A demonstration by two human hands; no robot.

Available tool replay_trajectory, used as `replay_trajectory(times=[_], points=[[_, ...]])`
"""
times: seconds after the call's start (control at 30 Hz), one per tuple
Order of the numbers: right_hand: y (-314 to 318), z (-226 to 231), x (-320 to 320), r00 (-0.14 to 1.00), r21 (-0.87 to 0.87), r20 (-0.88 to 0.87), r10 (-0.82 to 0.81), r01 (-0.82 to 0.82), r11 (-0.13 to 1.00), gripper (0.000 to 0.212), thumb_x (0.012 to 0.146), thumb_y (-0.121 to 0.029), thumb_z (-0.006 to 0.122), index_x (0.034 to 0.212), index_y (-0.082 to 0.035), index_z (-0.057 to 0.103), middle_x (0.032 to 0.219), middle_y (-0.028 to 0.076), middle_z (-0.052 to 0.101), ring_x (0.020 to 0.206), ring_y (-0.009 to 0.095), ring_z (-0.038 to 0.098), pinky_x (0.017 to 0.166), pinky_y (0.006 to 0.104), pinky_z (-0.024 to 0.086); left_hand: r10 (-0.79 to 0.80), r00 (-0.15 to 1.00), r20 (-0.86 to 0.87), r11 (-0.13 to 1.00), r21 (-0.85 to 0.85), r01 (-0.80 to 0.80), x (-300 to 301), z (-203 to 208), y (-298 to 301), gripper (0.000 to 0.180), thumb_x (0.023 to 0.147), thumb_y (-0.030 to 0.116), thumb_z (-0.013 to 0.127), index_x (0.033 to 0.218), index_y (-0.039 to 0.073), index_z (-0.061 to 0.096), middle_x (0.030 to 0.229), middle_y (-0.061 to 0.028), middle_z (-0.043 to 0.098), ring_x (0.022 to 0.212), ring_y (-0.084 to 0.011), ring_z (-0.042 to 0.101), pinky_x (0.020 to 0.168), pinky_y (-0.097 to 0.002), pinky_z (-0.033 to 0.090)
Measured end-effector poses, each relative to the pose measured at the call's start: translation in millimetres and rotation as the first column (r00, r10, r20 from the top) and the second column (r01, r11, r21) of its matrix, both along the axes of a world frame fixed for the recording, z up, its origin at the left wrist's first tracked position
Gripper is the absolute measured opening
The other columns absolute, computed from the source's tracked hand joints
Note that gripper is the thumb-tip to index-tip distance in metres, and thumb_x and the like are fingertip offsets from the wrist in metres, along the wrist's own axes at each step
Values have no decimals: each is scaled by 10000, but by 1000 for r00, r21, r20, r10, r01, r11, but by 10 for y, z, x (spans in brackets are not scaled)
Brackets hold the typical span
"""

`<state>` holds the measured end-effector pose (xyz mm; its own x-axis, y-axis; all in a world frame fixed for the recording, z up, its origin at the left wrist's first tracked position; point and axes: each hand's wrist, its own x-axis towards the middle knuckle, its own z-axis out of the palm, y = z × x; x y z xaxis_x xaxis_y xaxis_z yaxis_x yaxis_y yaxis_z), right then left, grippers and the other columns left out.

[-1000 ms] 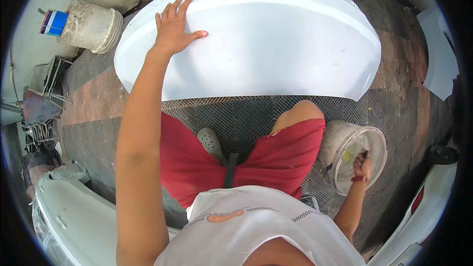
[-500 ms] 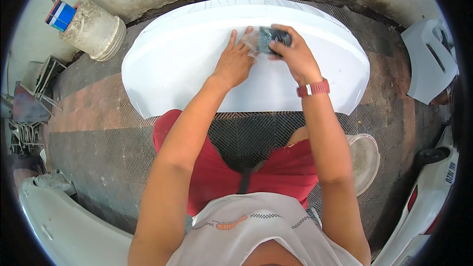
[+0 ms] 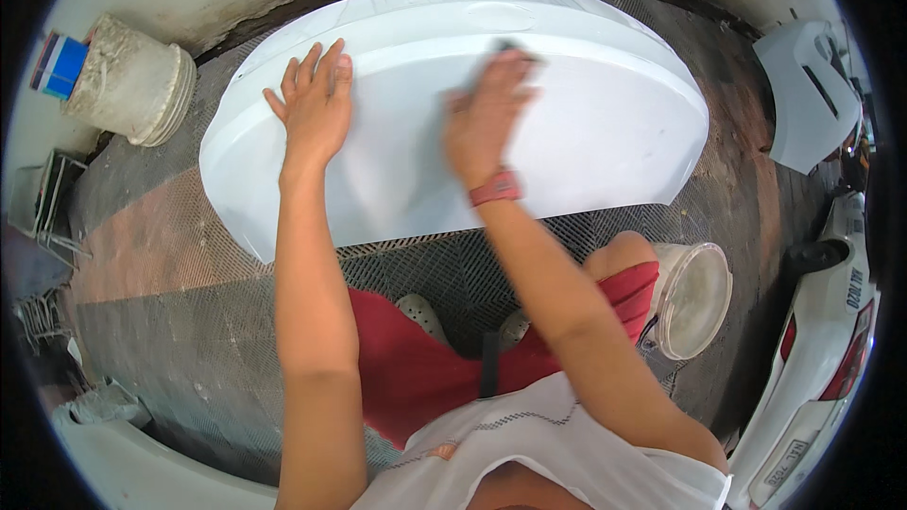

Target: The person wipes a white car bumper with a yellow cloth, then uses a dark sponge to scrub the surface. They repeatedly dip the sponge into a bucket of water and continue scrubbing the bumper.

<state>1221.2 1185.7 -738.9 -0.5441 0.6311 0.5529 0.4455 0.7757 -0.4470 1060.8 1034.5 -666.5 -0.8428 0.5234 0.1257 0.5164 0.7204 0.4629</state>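
A large white car body panel [image 3: 406, 170], curved along its far edge, lies in front of me. My left hand [image 3: 316, 109] rests flat on its left part, fingers spread and holding nothing. Nearer the panel's middle, my right hand [image 3: 487, 123] presses down, smeared by motion. A dark pad [image 3: 511, 44] shows past its fingertips; the rest of the pad is hidden under the hand. A red watch band [image 3: 496, 187] circles my right wrist.
A stained white bucket [image 3: 142, 85] with a blue can [image 3: 64, 66] on it lies at far left. Another bucket [image 3: 694, 302] stands by my right knee. A grey-white panel [image 3: 803, 99] leans at far right, above a white car [image 3: 812, 368]. Ribbed matting [image 3: 189, 321] covers the floor.
My left hand has moved left and now lies flat, away from the right. My right hand has turned over from holding up the dark pad to pressing it on the panel.
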Motion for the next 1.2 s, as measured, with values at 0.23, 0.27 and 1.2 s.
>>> replay_trajectory(times=[0.23,0.27,1.2], points=[[-147,-22,86,812,74,356,463,-519,852,691,1033,-400,629,1637,-114,453,1795,126,217,1664,331,173,1271,733,97,-118,992,55,993,10,117,41,84,43,656,1115,678,259,1623,336,494,1747,-65,350,1652,-339,156,1295,-631,-101],[212,9,357,827,137,453,332,-433,891,702,1047,-383,615,1661,-110,411,1798,136,201,1667,340,155,1279,719,78,-116,992,42,993,11,116,46,76,45,655,1113,680,267,1621,337,496,1746,-65,351,1653,-332,155,1298,-625,-102],[-783,-342,-58,779,-151,205,593,-573,805,893,940,-227,678,1671,55,251,1742,306,220,1640,465,155,1323,598,137,-138,984,-112,988,-81,129,16,14,15,723,980,708,610,1613,380,490,1738,-58,368,1641,-311,228,1276,-702,-30]])
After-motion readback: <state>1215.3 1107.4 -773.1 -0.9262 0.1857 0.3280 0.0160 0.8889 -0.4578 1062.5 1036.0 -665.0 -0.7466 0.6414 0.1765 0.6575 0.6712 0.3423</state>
